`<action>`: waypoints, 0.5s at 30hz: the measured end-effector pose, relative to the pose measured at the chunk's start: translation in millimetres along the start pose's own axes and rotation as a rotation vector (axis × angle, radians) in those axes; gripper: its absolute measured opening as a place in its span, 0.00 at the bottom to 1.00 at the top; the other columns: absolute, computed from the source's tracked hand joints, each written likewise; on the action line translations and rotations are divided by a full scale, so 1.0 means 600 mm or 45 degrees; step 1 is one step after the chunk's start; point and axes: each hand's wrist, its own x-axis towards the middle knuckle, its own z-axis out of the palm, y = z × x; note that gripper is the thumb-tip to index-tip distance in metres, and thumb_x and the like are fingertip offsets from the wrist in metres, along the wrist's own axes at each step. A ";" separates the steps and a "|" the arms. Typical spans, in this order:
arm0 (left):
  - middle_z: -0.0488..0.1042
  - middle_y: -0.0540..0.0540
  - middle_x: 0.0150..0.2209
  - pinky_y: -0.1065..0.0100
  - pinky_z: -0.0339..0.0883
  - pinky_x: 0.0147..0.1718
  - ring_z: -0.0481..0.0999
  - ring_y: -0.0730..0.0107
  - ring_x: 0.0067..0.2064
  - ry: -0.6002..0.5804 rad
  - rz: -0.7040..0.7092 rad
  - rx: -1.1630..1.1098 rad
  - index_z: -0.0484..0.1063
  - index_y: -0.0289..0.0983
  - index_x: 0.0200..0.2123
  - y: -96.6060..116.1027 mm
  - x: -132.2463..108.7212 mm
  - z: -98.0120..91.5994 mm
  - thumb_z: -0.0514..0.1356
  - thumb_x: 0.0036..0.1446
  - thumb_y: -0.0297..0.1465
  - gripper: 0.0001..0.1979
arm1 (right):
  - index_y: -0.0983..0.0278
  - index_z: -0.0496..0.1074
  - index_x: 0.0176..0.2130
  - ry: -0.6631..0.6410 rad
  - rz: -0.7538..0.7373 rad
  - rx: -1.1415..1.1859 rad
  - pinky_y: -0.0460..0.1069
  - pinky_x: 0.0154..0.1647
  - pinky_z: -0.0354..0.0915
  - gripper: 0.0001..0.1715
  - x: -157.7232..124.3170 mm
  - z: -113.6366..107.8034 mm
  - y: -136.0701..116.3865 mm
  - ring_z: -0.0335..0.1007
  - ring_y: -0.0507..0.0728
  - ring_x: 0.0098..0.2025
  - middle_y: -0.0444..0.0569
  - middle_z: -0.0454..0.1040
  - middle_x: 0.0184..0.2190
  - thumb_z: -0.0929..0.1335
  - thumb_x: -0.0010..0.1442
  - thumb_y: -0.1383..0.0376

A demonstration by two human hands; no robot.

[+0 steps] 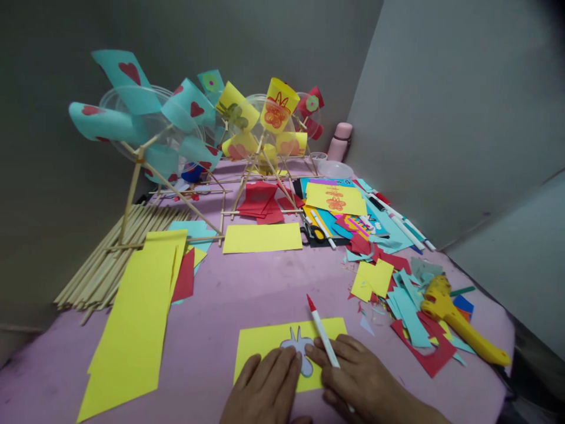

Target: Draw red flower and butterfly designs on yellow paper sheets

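A yellow paper rectangle (253, 340) lies at the table's near edge, with a pale lilac butterfly cutout (305, 365) on top of it. My left hand (267, 386) is laid flat, fingers stretched out, its fingertips over the left side of the cutout. In my right hand (359, 374) is a white marker (325, 338), its red end pointing up and away from the paper. The fingertips of that hand touch the cutout's right side. Part of the butterfly is hidden under my fingers.
Pinwheels on stick stands, one blue (132, 126) and one yellow (260, 118), stand behind. Yellow strips (136, 312) and wooden sticks (101, 259) lie left. Scissors (315, 232), paper scraps (408, 306) and a yellow glue gun (463, 324) lie right.
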 end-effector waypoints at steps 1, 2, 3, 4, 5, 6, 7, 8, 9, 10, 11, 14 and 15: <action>0.77 0.47 0.45 0.69 0.63 0.41 0.73 0.68 0.44 0.010 -0.002 0.002 0.71 0.36 0.46 0.001 0.002 0.000 0.46 0.66 0.42 0.20 | 0.64 0.69 0.39 0.005 -0.006 0.004 0.52 0.41 0.69 0.11 0.000 0.000 0.001 0.76 0.58 0.45 0.53 0.80 0.44 0.59 0.66 0.68; 0.77 0.47 0.44 0.68 0.63 0.42 0.73 0.68 0.45 0.020 -0.004 0.008 0.71 0.36 0.46 0.001 0.004 -0.001 0.46 0.67 0.42 0.20 | 0.64 0.69 0.38 0.014 -0.016 0.011 0.52 0.41 0.69 0.12 0.000 0.000 0.003 0.76 0.58 0.43 0.53 0.80 0.43 0.58 0.67 0.67; 0.76 0.46 0.45 0.68 0.63 0.42 0.73 0.67 0.45 0.025 -0.010 0.013 0.71 0.36 0.46 0.001 0.006 -0.001 0.46 0.67 0.41 0.20 | 0.64 0.69 0.39 0.038 -0.018 0.021 0.52 0.40 0.69 0.15 0.000 -0.002 0.006 0.77 0.58 0.43 0.54 0.80 0.43 0.56 0.68 0.66; 0.76 0.46 0.45 0.68 0.63 0.42 0.73 0.67 0.45 0.024 -0.018 0.013 0.71 0.36 0.46 0.001 0.007 -0.001 0.46 0.67 0.41 0.19 | 0.64 0.69 0.41 0.090 -0.009 0.037 0.52 0.39 0.70 0.17 -0.001 -0.005 0.008 0.77 0.58 0.42 0.55 0.80 0.42 0.54 0.70 0.63; 0.76 0.45 0.45 0.68 0.63 0.42 0.73 0.67 0.46 0.019 -0.028 0.005 0.71 0.36 0.45 0.001 0.008 -0.001 0.47 0.66 0.41 0.19 | 0.65 0.68 0.44 0.157 0.017 0.066 0.51 0.39 0.70 0.20 -0.001 -0.011 0.010 0.77 0.58 0.41 0.56 0.80 0.42 0.53 0.71 0.60; 0.76 0.45 0.46 0.68 0.64 0.41 0.73 0.67 0.46 0.002 -0.041 -0.015 0.71 0.37 0.45 0.001 0.009 -0.001 0.48 0.65 0.42 0.18 | 0.64 0.67 0.47 0.229 0.063 0.107 0.51 0.40 0.70 0.22 -0.001 -0.019 0.011 0.77 0.58 0.42 0.56 0.80 0.42 0.52 0.71 0.57; 0.76 0.44 0.46 0.68 0.65 0.41 0.73 0.66 0.46 -0.014 -0.051 -0.042 0.71 0.37 0.45 0.001 0.009 -0.001 0.50 0.64 0.43 0.18 | 0.64 0.66 0.51 0.301 0.127 0.162 0.49 0.40 0.71 0.24 0.002 -0.029 0.011 0.77 0.57 0.43 0.57 0.79 0.43 0.52 0.71 0.55; 0.76 0.44 0.46 0.69 0.65 0.41 0.73 0.66 0.46 -0.031 -0.061 -0.072 0.71 0.37 0.45 0.001 0.010 0.000 0.50 0.64 0.43 0.18 | 0.64 0.64 0.53 0.335 0.211 0.232 0.49 0.42 0.71 0.24 0.006 -0.039 0.009 0.76 0.57 0.44 0.57 0.78 0.45 0.52 0.70 0.54; 0.76 0.44 0.46 0.69 0.65 0.40 0.74 0.66 0.45 -0.046 -0.070 -0.098 0.71 0.37 0.44 0.001 0.010 0.001 0.51 0.64 0.44 0.19 | 0.63 0.64 0.55 0.357 0.316 0.302 0.48 0.44 0.70 0.23 0.012 -0.049 0.006 0.75 0.57 0.47 0.56 0.77 0.47 0.54 0.70 0.54; 0.76 0.44 0.46 0.69 0.66 0.40 0.74 0.66 0.45 -0.053 -0.077 -0.118 0.71 0.37 0.44 0.001 0.010 0.002 0.51 0.63 0.44 0.19 | 0.62 0.64 0.54 0.383 0.420 0.374 0.46 0.44 0.70 0.22 0.019 -0.058 0.003 0.75 0.56 0.47 0.55 0.77 0.47 0.56 0.70 0.54; 0.76 0.44 0.45 0.69 0.66 0.40 0.74 0.66 0.44 -0.053 -0.082 -0.130 0.71 0.37 0.44 0.001 0.009 0.003 0.51 0.63 0.45 0.19 | 0.61 0.64 0.54 0.410 0.499 0.427 0.45 0.45 0.70 0.18 0.027 -0.063 0.000 0.74 0.56 0.48 0.54 0.77 0.47 0.58 0.69 0.57; 0.77 0.45 0.44 0.69 0.66 0.39 0.75 0.67 0.43 -0.029 -0.081 -0.129 0.71 0.37 0.43 0.000 0.010 0.008 0.51 0.63 0.45 0.19 | 0.60 0.66 0.49 0.346 0.445 0.481 0.46 0.42 0.71 0.12 0.050 -0.054 -0.005 0.76 0.55 0.42 0.52 0.79 0.41 0.59 0.69 0.64; 0.77 0.45 0.44 0.69 0.65 0.39 0.75 0.67 0.43 -0.023 -0.074 -0.118 0.71 0.37 0.44 -0.001 0.010 0.009 0.51 0.64 0.45 0.19 | 0.62 0.66 0.49 0.287 0.344 0.443 0.47 0.39 0.71 0.13 0.054 -0.044 -0.004 0.76 0.55 0.39 0.52 0.80 0.37 0.57 0.69 0.65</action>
